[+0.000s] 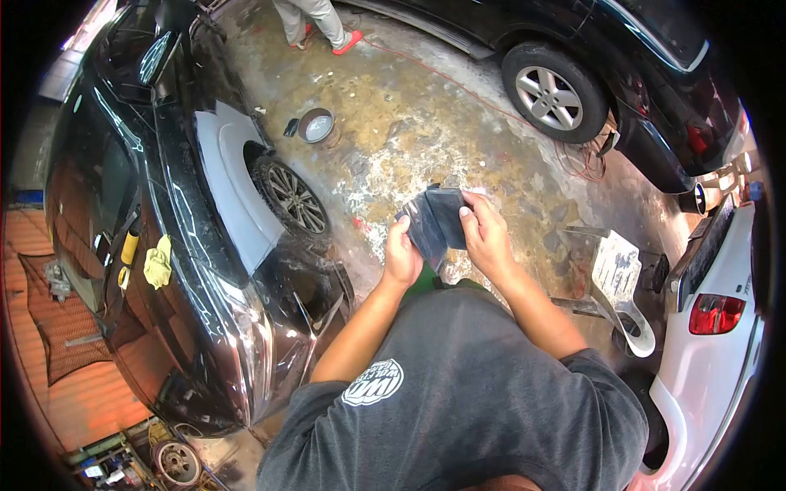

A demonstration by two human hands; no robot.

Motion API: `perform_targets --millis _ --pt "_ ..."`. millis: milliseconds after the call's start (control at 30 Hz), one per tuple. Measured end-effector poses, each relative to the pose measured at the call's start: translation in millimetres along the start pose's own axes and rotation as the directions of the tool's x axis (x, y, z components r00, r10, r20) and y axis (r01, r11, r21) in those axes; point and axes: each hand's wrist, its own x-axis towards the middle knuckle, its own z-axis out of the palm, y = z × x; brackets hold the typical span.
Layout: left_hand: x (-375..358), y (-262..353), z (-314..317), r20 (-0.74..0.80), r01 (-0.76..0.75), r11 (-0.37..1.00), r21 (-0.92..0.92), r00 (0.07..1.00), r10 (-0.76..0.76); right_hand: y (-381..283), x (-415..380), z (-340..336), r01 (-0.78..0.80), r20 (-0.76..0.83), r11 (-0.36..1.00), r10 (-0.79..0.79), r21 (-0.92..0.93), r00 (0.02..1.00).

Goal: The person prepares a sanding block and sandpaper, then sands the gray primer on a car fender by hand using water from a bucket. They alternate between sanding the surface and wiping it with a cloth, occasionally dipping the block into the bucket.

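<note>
Qty: 2 hands [403,254] [489,233], 3 cars [176,196] [458,24] [704,376], 2 whls [295,198] [550,96] in clear view on cars, 1 rim [176,463] btm L, 1 bucket [318,127], 1 cloth [158,263], 1 shirt logo [372,383], 1 other pers. [315,16] w/ 2 red shoes [349,42] [300,41]. Dark pcs [426,233] betw. hands: 1 or 2, can't tell.

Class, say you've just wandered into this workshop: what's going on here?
A person holds a dark, sheet-like piece in front of their body, the left hand gripping one side and the right hand the other. Exactly what it is, I can't tell. To their left is a black car with a grey fender and a yellow cloth on it. Neither hand is touching the car.
</note>
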Motion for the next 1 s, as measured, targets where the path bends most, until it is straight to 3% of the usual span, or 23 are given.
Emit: perform_targets --millis 133,233,267,300,333,367,433,533,667,700,733,833,1000 --pt "0 -4 6 -0.072 0.069 0.997 -0.045 0.995 -0.072 -7 -6 -1 0.044 0.009 0.989 -0.043 -0.141 0.999" --pt "7 -8 -2 -0.117 0.038 0.922 0.385 0.993 0.009 2 -8 0 -0.009 0.029 0.996 0.011 -0.085 1.000" --pt "9 -9 -4 -0.194 0.046 0.964 0.263 0.981 0.006 15 -7 -1 -0.039 0.007 0.998 0.039 -0.047 0.999" --pt "11 -11 -13 -0.226 0.067 0.962 0.266 0.974 -0.006 22 -7 0 -0.069 -0.011 0.998 0.069 -0.008 0.998" --pt "15 -14 -24 -0.258 0.086 0.960 0.268 0.966 -0.014 22 -7 2 -0.337 0.054 0.848 0.346 0.409 0.937" --pt "18 -17 -35 -0.288 0.102 0.958 0.269 0.957 -0.021 26 -5 -4 -0.416 0.081 0.762 0.436 0.497 0.896" --pt "18 -15 -24 -0.291 0.050 0.948 0.314 0.956 0.046 12 0 -15 -0.437 0.094 0.706 0.470 0.557 0.878" --pt "15 -8 -12 -0.261 0.088 0.906 0.414 0.965 0.026 5 -7 -11 -0.287 0.110 0.907 0.265 0.309 0.958" --pt "10 -1 13 -0.162 0.097 0.870 0.483 0.987 -0.020 -5 -17 11 -0.407 0.293 0.723 0.286 0.559 0.912" --pt "8 1 17 -0.127 0.094 0.875 0.475 0.991 -0.037 -2 -18 13 -0.411 0.281 0.731 0.303 0.544 0.911" --pt "7 8 13 -0.147 0.208 0.824 0.526 0.977 -0.153 2 -18 13 -0.413 0.268 0.740 0.316 0.530 0.910" --pt "2 1 13 -0.117 0.035 0.895 0.445 0.993 0.019 0 -16 11 -0.328 0.176 0.875 0.282 0.356 0.943" --pt "-8 6 15 -0.070 0.051 0.930 0.364 0.997 -0.027 -21 -14 2 -0.304 0.133 0.935 0.282 0.183 0.950"
